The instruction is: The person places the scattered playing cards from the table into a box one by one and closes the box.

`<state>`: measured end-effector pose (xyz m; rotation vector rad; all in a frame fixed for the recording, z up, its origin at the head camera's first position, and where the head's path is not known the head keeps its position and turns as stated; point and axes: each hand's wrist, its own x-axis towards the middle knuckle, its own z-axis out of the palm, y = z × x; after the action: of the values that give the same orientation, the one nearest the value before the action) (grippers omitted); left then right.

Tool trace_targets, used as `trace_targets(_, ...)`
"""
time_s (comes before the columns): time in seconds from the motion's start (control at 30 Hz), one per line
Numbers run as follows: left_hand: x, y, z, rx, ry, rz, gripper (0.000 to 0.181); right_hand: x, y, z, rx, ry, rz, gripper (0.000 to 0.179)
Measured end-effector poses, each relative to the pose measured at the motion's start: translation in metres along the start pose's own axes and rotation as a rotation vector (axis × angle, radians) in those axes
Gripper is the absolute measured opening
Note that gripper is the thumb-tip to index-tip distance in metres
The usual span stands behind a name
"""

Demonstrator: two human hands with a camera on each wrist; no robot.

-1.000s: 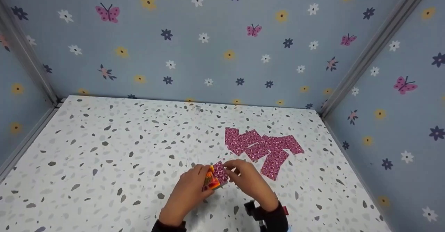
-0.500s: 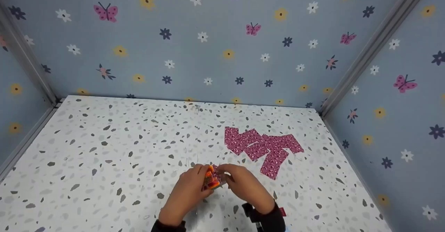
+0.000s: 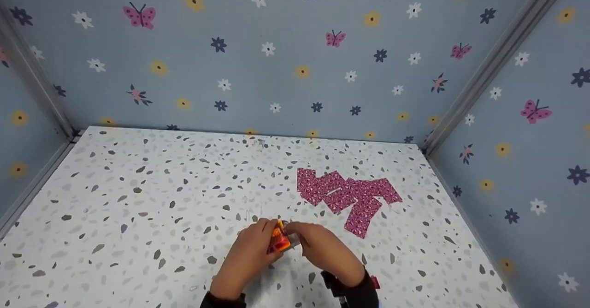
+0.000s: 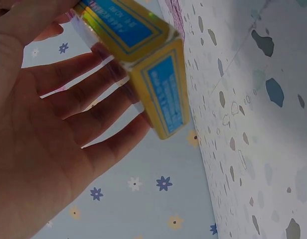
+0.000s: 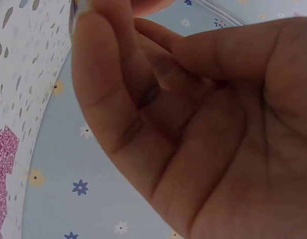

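In front of me, my left hand (image 3: pixel 251 248) holds a small card box (image 3: pixel 280 239) with an orange and red picture on its upper face. Yellow edges and blue printed panels show on the same card box (image 4: pixel 156 84) in the left wrist view, with fingers spread along its back. My right hand (image 3: pixel 322 248) has its curled fingers and thumb gripping the box's right end. That hand (image 5: pixel 193 109) fills most of the right wrist view, and its fingertips are partly hidden there.
Several pink-patterned cards (image 3: pixel 339 192) lie face down, overlapping, on the speckled white table (image 3: pixel 152 206) beyond my right hand. A blue wall panel (image 3: pixel 258 77) with flowers and butterflies stands at the back, and another wall (image 3: pixel 530 160) rises on the right.
A pink-patterned card showing at the box has gone out of view behind my right fingers. My right hand has shifted left, closer over the box's end; my left hand keeps its hold.
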<state>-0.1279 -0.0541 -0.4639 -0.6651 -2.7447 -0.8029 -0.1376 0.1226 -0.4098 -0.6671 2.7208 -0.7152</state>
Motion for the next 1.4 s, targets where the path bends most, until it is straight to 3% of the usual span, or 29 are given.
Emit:
trace_targets(0.13, -0.002, -0.001, -0.003, -0.005, -0.003, -0.010, 0.056, -0.004, 0.008, -0.008, 0.067, 0.023, -0.024, 0.033)
trace_targets(0.33, -0.002, -0.002, -0.005, 0.001, -0.031, -0.020, 0.062, -0.007, 0.050, -0.022, 0.153, 0.180, -0.013, 0.032)
trace_targets(0.5, 0.000, -0.002, -0.005, -0.018, -0.064, -0.056, 0.062, -0.003, 0.101, -0.028, 0.102, 0.241, 0.135, 0.024)
trace_targets(0.67, 0.000, -0.002, -0.005, -0.015, -0.064, -0.056, 0.062, 0.000, 0.152, -0.039, 0.072, 0.238, 0.289, 0.033)
trace_targets(0.87, -0.001, -0.003, -0.006, -0.017, -0.068, -0.073, 0.062, 0.010, 0.197, -0.047, 0.057, 0.215, 0.436, 0.047)
trace_targets(1.07, -0.001, -0.002, -0.007, -0.036, -0.093, -0.088, 0.064, 0.013, 0.219, -0.045, 0.102, 0.219, 0.476, 0.058)
trace_targets(1.4, -0.002, -0.004, -0.007, -0.020, -0.081, -0.081, 0.061, 0.013, 0.224, -0.044, 0.065, 0.169, 0.532, 0.081)
